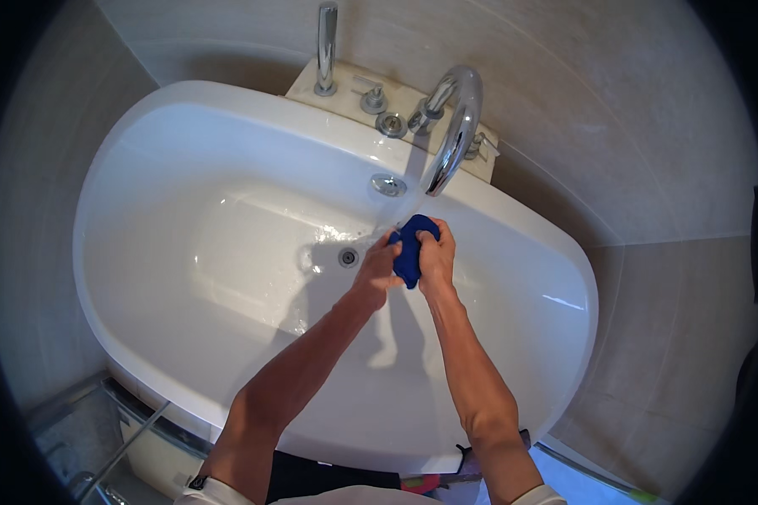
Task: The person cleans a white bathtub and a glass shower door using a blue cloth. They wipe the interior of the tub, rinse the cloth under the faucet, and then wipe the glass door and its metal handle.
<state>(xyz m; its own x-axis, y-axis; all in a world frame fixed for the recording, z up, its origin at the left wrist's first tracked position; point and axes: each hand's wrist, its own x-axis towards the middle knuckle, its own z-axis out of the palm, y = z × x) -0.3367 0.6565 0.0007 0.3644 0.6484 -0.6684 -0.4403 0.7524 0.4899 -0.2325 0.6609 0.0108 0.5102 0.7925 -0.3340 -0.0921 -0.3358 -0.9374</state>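
Observation:
Both my hands grip a bunched dark blue cloth over the white bathtub. My left hand holds its left side, and my right hand has its thumb pressed on the upper right part. The cloth is just below the outlet of the curved chrome spout. Its far side and some of my fingers are hidden. Left of my hands, the round drain shows in the tub floor, with wet, shiny patches around it.
On the ledge behind the tub rim stand an upright chrome hand shower, a lever handle and a second lever handle. A chrome overflow cover sits on the inner wall. A dark item hangs at the near rim by my right forearm.

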